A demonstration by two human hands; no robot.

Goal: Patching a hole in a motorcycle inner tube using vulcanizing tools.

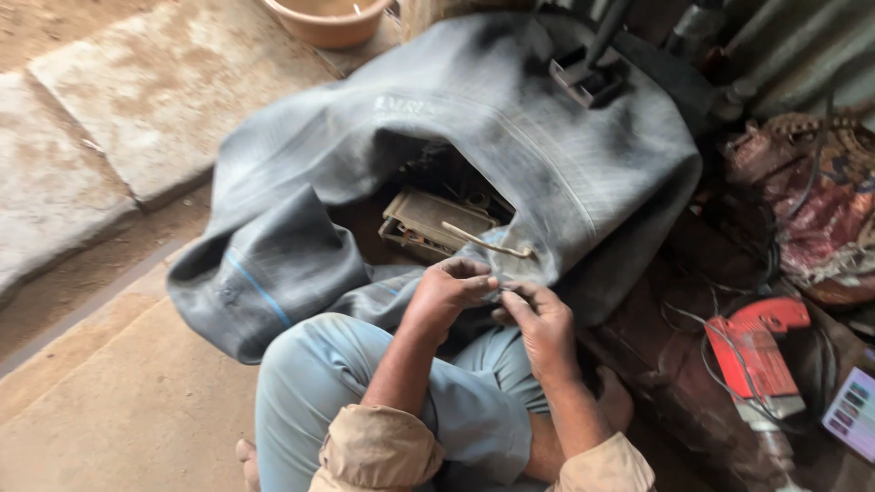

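A large grey rubber inner tube (474,146) lies draped in a ring in front of me, over my lap. My left hand (448,287) and my right hand (542,323) meet at its near edge. Both pinch a small item against the rubber; it is too small and blurred to name. A thin stick-like piece (485,242) rests on the tube just above my fingers. My knees in light blue trousers (337,374) sit below the hands.
A metal clamp press (588,77) bears on the tube's far side. A rusty metal box (428,223) shows through the tube's hole. A red power tool (756,351) lies at right, cloth rags (820,210) beyond, a plastic basin (330,20) at top, stone slabs (109,118) left.
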